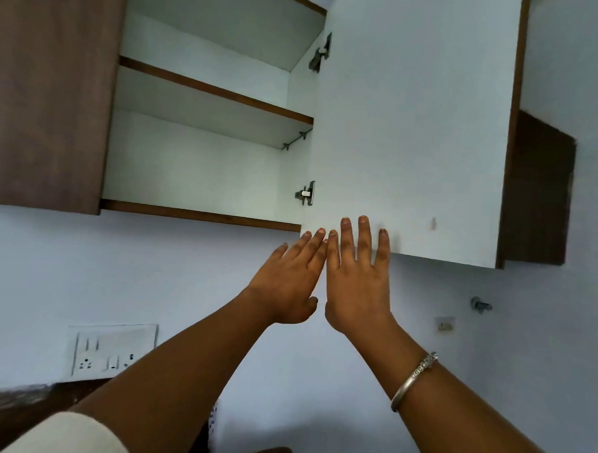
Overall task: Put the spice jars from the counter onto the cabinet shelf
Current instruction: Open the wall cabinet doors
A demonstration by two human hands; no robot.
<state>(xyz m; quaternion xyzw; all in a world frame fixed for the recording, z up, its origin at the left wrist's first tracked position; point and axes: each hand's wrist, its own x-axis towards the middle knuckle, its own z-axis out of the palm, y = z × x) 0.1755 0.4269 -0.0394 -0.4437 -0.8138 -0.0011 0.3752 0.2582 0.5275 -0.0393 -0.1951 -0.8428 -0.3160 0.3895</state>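
From my remote seat I see both arms raised toward a wall cabinet with its right door swung open. The left hand and the right hand are side by side, backs toward me. Their fingers are straight and holding nothing. The index fingers touch or nearly touch each other. The right hand's fingertips lie over the white inner face of the open door near its bottom edge, and the left hand's reach the door's lower left corner. I cannot tell whether either hand actually presses on the panel. A silver bangle sits on the right wrist, and a cream sleeve shows at the near left.

Inside the cabinet, up and to the left of the hands, the cabinet shelf runs across the middle of the white interior with a brown front edge. The cabinet floor lies below it, just left of the left fingertips. Two metal hinges join the door to the carcass, a lower hinge just above the hands and an upper hinge near the top. The left door is brown and closed.

On the pale wall below, a switch-and-socket plate sits to the left. To the right are a small outlet and a metal wall fitting. A dark surface, blurred, fills the near left corner.
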